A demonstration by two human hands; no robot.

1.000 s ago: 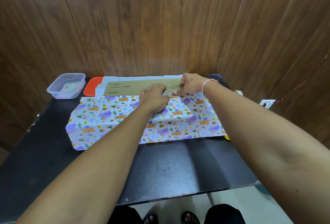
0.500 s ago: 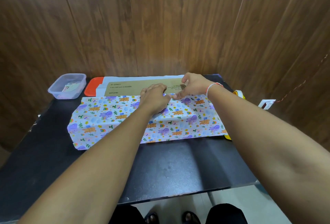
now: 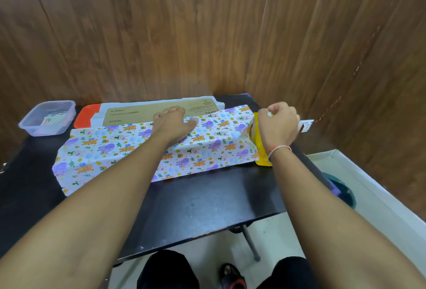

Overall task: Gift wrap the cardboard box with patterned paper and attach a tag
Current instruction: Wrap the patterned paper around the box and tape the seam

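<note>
The box (image 3: 161, 111) lies lengthwise along the table's (image 3: 207, 205) back edge; left hand (image 3: 171, 125) presses paper (image 3: 129, 148) flat mid-length, while the right hand (image 3: 277, 122), curled at its right end, holds something unclear.

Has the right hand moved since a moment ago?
Yes. The right hand has left the cardboard box beside the left hand and gone rightward to the patterned paper's right end.

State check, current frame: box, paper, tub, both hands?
cardboard box: lying flat, near part under the paper, far strip bare.
patterned paper: folded over the box, unsealed, right end lifted and creased.
plastic tub: lidless, small items inside.
left hand: flat, presses the paper edge onto the box.
right hand: fingers curled at the table's right end; what it holds is hidden.
</note>
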